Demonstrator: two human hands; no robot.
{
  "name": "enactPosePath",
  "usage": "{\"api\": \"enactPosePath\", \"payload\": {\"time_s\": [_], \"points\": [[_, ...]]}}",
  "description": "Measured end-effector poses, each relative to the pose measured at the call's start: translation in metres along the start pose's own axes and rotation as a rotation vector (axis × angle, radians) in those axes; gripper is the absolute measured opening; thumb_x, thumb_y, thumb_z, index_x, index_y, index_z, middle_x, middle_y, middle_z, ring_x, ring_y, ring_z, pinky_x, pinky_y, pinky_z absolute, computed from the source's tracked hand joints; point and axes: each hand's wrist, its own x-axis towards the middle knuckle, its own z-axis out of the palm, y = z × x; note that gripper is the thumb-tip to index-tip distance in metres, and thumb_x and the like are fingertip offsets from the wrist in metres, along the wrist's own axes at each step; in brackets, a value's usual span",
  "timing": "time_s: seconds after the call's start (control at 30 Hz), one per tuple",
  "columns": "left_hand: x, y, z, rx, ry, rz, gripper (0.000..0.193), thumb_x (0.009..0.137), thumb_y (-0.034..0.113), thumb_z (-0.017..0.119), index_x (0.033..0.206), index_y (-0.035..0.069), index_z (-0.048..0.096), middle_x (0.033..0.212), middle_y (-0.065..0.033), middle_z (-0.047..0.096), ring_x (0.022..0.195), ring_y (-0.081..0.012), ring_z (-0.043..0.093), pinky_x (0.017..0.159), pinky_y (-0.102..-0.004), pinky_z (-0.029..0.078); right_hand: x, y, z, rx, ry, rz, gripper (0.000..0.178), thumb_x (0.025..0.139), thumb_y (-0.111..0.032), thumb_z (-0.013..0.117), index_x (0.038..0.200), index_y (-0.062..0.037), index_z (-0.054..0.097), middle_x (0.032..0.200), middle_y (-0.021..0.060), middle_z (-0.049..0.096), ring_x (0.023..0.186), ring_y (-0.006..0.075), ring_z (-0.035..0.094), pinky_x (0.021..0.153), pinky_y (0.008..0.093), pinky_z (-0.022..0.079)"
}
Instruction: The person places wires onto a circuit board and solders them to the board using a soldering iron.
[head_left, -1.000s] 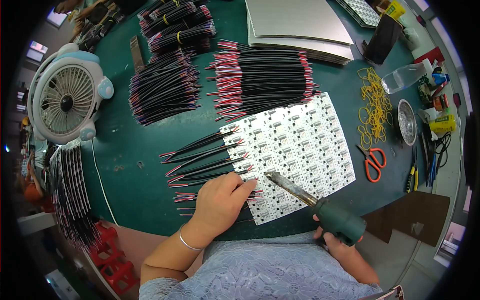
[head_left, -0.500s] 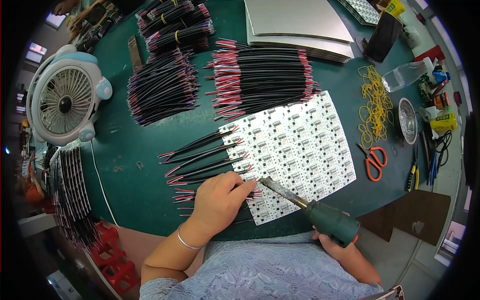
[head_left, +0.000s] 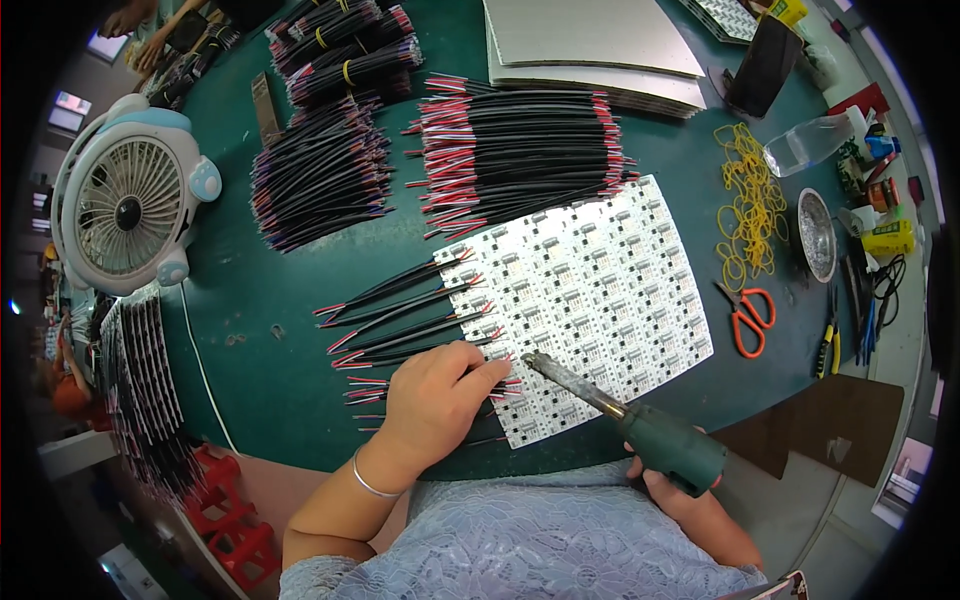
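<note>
A white panel of circuit boards (head_left: 590, 280) lies on the green table before me, dotted with rows of small components. Short black cables (head_left: 385, 292) with red and white wire ends stick out from its left edge. My left hand (head_left: 435, 395) rests over the lower cables, thumb and forefinger pinched on a cable at the panel's edge; the hand mostly hides that cable. In my right hand (head_left: 665, 488) is a soldering iron (head_left: 665, 440) with a dark green handle. Its tip points up and left over the panel, just right of my left fingertips.
Behind the panel lie a row of black cables (head_left: 545, 140) and a darker pile (head_left: 320, 180). A white fan (head_left: 130, 210) stands left. To the right are yellow rubber bands (head_left: 748, 210), orange-handled scissors (head_left: 750, 322), a metal bowl (head_left: 816, 235) and yellow-black pliers (head_left: 826, 345).
The soldering iron's tip has shifted slightly to the right, away from my left fingertips. My left hand keeps its pinch at the panel's edge. The view has tilted a little.
</note>
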Motion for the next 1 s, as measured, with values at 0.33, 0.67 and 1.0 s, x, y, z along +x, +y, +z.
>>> {"api": "enactPosePath", "payload": {"time_s": [0.33,0.67,1.0], "points": [[-0.001,-0.003,0.001,0.015,-0.021,0.03,0.02,0.068,0.009,0.066,0.087,0.015,0.071,0.075,-0.0012,0.058,0.063,-0.0191,0.058,0.052,-0.031,0.045,0.002,-0.001,-0.001,-0.138,-0.048,-0.06,0.026,0.084,-0.007,0.058,0.108,0.0037,0.06,0.089,0.0117,0.064,0.063,0.0164,0.064,0.063,0.0299,0.053],[0.002,0.001,0.002,0.018,-0.022,0.062,0.019,0.067,0.007,0.068,0.085,0.012,0.071,0.075,-0.0031,0.058,0.064,-0.021,0.058,0.053,-0.032,0.046,-0.01,0.003,0.002,0.468,0.194,0.039,0.039,0.087,-0.017,0.064,0.12,0.0026,0.055,0.113,0.0172,0.061,0.069,0.0218,0.064,0.063,0.0331,0.053],[-0.009,0.002,0.0,-0.044,0.056,0.03,0.027,0.069,-0.006,0.068,0.093,0.005,0.067,0.082,-0.0095,0.059,0.072,-0.0253,0.058,0.061,-0.0339,0.046,-0.008,0.013,-0.09,0.262,1.117,-0.294,0.038,0.093,-0.017,0.051,0.126,0.0028,0.046,0.12,0.0163,0.057,0.059,0.0154,0.06,0.045,0.0251,0.045]]}}
